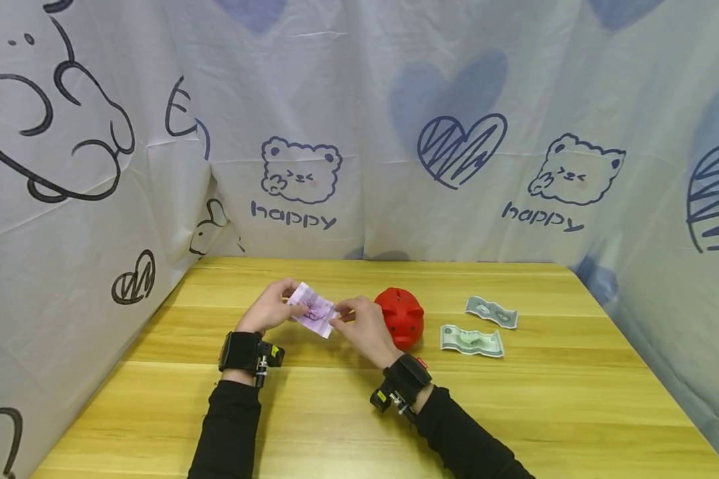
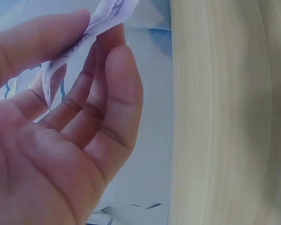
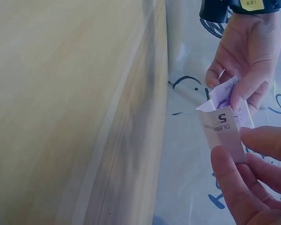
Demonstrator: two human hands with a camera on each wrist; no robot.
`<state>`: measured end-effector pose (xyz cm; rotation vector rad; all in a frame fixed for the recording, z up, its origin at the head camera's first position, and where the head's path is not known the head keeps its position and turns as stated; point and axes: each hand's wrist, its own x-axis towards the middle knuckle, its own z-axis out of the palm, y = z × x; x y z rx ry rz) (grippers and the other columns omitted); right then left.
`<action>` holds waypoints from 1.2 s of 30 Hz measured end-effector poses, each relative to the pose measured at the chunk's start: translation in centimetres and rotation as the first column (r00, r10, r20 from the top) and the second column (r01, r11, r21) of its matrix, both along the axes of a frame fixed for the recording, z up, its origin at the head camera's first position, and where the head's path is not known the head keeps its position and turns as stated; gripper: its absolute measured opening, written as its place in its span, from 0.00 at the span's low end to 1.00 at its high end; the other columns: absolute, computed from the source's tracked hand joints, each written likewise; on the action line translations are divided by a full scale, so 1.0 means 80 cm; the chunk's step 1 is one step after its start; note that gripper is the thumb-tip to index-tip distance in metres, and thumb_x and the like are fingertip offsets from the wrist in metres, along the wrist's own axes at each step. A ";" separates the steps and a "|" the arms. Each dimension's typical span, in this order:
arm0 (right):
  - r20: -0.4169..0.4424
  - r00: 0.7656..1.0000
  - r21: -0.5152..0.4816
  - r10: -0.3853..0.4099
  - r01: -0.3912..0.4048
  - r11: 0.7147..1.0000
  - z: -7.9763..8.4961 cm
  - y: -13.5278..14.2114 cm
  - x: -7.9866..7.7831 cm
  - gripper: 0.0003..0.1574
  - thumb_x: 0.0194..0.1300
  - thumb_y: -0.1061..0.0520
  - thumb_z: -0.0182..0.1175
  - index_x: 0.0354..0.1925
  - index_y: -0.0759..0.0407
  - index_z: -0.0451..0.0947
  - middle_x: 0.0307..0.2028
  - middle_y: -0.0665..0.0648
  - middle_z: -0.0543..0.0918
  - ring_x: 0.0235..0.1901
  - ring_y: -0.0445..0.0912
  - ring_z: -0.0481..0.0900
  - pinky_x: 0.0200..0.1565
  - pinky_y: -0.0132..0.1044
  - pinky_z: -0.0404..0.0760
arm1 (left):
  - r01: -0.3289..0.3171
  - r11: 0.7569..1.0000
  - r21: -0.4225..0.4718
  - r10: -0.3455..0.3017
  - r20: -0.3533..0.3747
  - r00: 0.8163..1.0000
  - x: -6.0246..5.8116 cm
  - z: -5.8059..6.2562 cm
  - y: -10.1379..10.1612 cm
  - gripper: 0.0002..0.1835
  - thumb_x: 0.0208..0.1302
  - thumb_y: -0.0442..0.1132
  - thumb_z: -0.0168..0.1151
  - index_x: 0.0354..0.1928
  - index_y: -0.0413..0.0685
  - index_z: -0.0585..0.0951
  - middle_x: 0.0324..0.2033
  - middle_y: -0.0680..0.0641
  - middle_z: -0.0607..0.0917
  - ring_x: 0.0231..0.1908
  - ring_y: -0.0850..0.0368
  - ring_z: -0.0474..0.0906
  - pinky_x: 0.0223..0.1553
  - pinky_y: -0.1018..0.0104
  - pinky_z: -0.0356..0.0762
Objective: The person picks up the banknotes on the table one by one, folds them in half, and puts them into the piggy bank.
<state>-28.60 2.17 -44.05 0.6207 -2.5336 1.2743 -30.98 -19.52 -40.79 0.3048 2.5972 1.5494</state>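
Note:
A creased purple banknote (image 1: 314, 311) is held up over the table between both hands. My left hand (image 1: 269, 307) pinches its left side, thumb on the near face and fingers behind, as the left wrist view also shows. At the opposite edge, my right hand (image 1: 365, 329) pinches the note between thumb and fingers. In the right wrist view the banknote (image 3: 222, 131) is folded and bears a printed 5. Just beyond the right hand sits a red piggy bank (image 1: 401, 316), with a slot in its top; the hand partly overlaps it in the head view.
Two greenish banknotes lie to the right of the piggy bank: a grey-green one (image 1: 491, 312) farther back and a lighter green one (image 1: 472, 341) nearer. The wooden table (image 1: 545, 399) is bordered by a white printed cloth (image 1: 365, 133) at the back and sides.

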 end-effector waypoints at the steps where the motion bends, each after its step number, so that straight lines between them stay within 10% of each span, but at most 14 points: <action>1: -0.015 1.000 0.003 -0.002 0.003 1.000 0.000 0.000 0.000 0.15 0.59 0.58 0.70 0.45 0.61 0.85 0.38 0.57 0.85 0.36 0.46 0.86 0.40 0.33 0.84 | -0.001 1.000 0.001 0.001 0.001 1.000 0.000 0.000 0.000 0.15 0.61 0.26 0.63 0.49 0.34 0.75 0.45 0.35 0.80 0.39 0.49 0.80 0.44 0.47 0.82; 15: -0.049 0.998 -0.051 -0.029 0.026 0.998 0.001 0.002 0.000 0.15 0.58 0.63 0.66 0.46 0.60 0.84 0.37 0.56 0.84 0.35 0.45 0.85 0.38 0.31 0.83 | 0.026 0.999 -0.042 -0.026 -0.009 1.000 0.000 0.002 0.011 0.09 0.67 0.39 0.62 0.42 0.39 0.79 0.43 0.39 0.83 0.43 0.49 0.80 0.39 0.63 0.78; 36: 0.035 0.996 -0.088 0.082 -0.078 0.993 0.001 0.007 -0.001 0.20 0.61 0.59 0.69 0.52 0.59 0.81 0.48 0.59 0.86 0.37 0.46 0.87 0.35 0.29 0.83 | 0.055 0.994 -0.097 -0.065 -0.106 0.992 0.011 -0.005 0.022 0.07 0.69 0.40 0.61 0.42 0.44 0.80 0.40 0.44 0.84 0.42 0.51 0.83 0.41 0.55 0.81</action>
